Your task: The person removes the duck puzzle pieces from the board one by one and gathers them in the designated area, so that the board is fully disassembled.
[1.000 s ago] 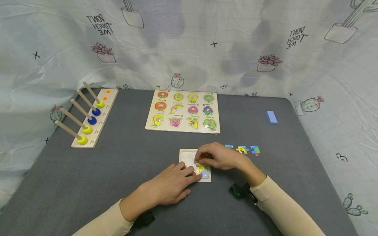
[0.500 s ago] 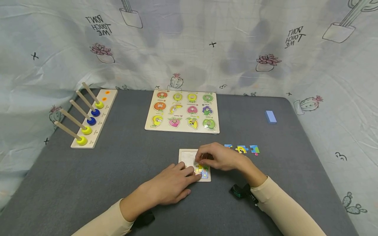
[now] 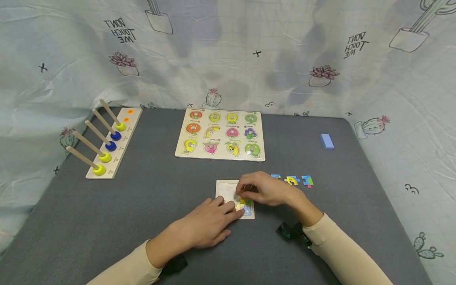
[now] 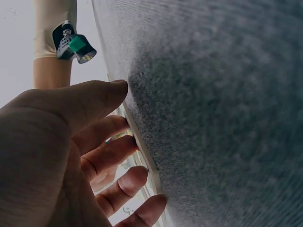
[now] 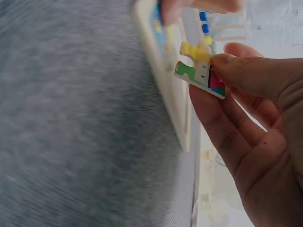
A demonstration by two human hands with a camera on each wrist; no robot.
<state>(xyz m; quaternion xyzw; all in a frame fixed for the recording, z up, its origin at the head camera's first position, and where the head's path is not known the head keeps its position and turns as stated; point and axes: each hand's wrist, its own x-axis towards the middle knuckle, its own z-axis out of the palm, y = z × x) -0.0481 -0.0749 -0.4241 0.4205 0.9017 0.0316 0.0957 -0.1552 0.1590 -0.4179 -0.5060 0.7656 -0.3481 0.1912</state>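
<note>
In the head view, my left hand [image 3: 203,223] rests its spread fingers on the near left part of a small wooden puzzle tray [image 3: 225,187]. Its thumb lies off the tray, by the table, and the fingers look relaxed in the left wrist view. My right hand [image 3: 265,189] is above the tray's right side. Between thumb and fingers it pinches a jigsaw piece [image 5: 201,71], yellow, green and white with a dark red patch, tilted and apart from the tray in the right wrist view. Joined pieces [image 3: 246,209] fill the tray's near right corner, partly covered by my left fingertips.
Loose jigsaw pieces [image 3: 292,180] lie in a row beyond my right hand, one partly hidden. A fruit puzzle board [image 3: 221,134] is behind the tray. A peg board [image 3: 122,148] with rings stands far left. A blue block [image 3: 327,141] lies far right.
</note>
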